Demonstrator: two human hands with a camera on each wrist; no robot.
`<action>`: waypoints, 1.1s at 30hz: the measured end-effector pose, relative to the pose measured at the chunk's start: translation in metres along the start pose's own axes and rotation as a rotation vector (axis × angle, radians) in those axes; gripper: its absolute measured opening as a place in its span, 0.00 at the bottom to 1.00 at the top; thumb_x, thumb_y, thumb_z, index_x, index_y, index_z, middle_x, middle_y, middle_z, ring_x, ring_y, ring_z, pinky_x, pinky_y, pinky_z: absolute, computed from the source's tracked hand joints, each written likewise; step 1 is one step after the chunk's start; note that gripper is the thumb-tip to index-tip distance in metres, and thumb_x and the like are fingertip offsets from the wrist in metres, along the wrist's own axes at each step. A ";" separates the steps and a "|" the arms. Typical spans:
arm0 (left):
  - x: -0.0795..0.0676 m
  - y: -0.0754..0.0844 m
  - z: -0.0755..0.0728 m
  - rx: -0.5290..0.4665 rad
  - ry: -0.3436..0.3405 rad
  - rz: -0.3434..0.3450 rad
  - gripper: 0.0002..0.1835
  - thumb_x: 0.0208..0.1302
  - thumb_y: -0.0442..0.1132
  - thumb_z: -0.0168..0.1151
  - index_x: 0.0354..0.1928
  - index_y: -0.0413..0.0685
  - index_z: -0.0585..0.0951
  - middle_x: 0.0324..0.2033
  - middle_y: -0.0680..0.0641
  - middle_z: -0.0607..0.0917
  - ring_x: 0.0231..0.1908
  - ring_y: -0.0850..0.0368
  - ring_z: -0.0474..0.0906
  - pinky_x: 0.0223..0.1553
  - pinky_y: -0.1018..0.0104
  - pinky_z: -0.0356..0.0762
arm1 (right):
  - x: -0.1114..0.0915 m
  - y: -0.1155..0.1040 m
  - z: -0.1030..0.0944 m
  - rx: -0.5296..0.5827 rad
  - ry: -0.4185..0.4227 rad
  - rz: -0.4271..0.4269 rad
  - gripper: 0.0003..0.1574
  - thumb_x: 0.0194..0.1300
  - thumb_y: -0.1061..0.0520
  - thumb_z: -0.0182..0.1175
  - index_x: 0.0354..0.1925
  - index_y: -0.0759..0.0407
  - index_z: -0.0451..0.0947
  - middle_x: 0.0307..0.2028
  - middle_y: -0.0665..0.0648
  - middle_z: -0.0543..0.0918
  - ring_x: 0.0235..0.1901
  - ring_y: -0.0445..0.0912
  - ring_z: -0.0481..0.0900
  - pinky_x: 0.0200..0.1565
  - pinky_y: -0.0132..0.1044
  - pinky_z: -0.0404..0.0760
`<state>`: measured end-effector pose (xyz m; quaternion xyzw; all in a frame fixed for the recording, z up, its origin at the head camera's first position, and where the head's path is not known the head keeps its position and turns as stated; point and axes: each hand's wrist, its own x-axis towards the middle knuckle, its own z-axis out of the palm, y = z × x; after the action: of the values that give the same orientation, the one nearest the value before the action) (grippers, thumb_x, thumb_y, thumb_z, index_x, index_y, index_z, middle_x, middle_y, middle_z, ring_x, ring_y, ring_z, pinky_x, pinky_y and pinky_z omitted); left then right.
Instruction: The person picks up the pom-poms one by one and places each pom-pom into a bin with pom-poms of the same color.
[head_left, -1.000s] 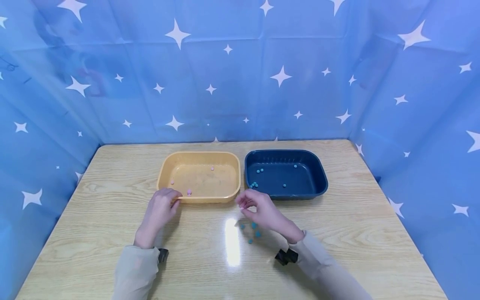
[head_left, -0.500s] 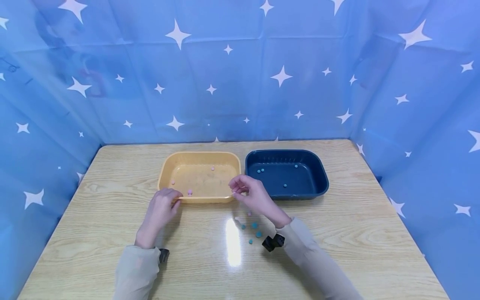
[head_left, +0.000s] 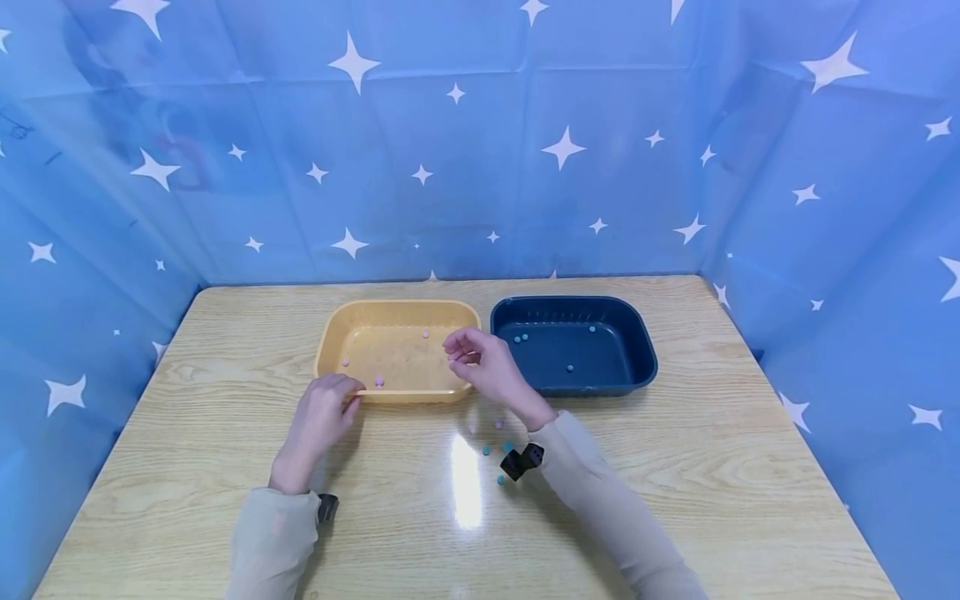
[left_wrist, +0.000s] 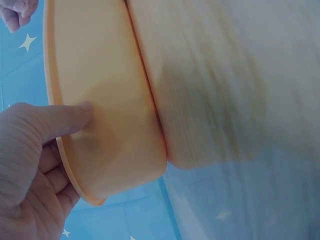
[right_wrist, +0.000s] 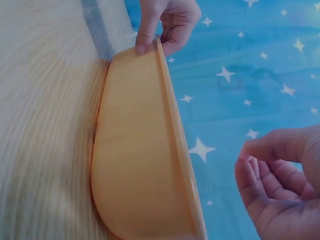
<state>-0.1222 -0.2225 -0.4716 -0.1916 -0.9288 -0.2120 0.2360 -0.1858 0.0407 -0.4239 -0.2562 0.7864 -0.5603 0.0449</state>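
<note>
My left hand point(head_left: 322, 421) grips the near rim of the yellow tray point(left_wrist: 110, 135) at its left corner, thumb on the outer wall and fingers over the edge. Above that tray's right side hovers my right hand point(head_left: 483, 367), thumb and forefinger pinched together. A tiny pink bead point(right_wrist: 244, 154) shows between those fingertips, mostly covered. Inside the yellow tray lie several pink beads point(head_left: 378, 382). The dark blue tray point(head_left: 645, 375) beside it holds several teal beads point(head_left: 570, 368), with its near left corner hidden by my right hand.
On the wooden table point(head_left: 187, 433) near my right wrist are a loose pink bead point(head_left: 499, 424) and some teal beads point(head_left: 486, 451). The right wrist camera point(head_left: 522, 461) partly covers that spot. A blue star-patterned curtain point(head_left: 450, 142) surrounds the table's back and sides.
My right hand has moved left and away from me, from in front of the trays to over the yellow tray's right side. My left hand keeps its hold on the rim.
</note>
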 end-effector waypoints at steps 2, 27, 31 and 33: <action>0.000 0.000 0.000 0.000 -0.003 -0.002 0.11 0.39 0.22 0.71 0.27 0.37 0.81 0.25 0.43 0.83 0.29 0.45 0.78 0.35 0.52 0.74 | 0.004 -0.001 0.002 0.015 0.012 0.009 0.12 0.57 0.73 0.60 0.41 0.69 0.75 0.37 0.67 0.80 0.36 0.53 0.79 0.40 0.39 0.80; 0.000 0.001 -0.002 0.000 -0.024 -0.019 0.10 0.40 0.23 0.70 0.28 0.37 0.81 0.26 0.43 0.83 0.30 0.45 0.78 0.37 0.52 0.73 | 0.040 -0.003 0.026 0.145 0.090 0.111 0.12 0.56 0.73 0.60 0.41 0.71 0.75 0.38 0.67 0.81 0.37 0.52 0.79 0.40 0.33 0.80; 0.000 0.001 -0.002 0.000 -0.027 -0.021 0.10 0.41 0.23 0.70 0.28 0.37 0.81 0.26 0.43 0.83 0.30 0.45 0.78 0.36 0.52 0.73 | 0.045 -0.001 0.029 0.120 0.098 0.147 0.12 0.56 0.73 0.60 0.41 0.69 0.76 0.38 0.64 0.81 0.37 0.51 0.79 0.40 0.33 0.80; 0.000 0.001 -0.002 0.002 -0.028 -0.023 0.10 0.41 0.23 0.70 0.28 0.37 0.80 0.26 0.43 0.83 0.30 0.45 0.77 0.36 0.52 0.73 | 0.046 0.000 0.031 0.106 0.102 0.172 0.13 0.57 0.72 0.60 0.42 0.68 0.76 0.38 0.62 0.81 0.37 0.50 0.78 0.40 0.32 0.79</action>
<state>-0.1212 -0.2223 -0.4696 -0.1836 -0.9343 -0.2113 0.2208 -0.2148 -0.0070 -0.4249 -0.1559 0.7761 -0.6075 0.0662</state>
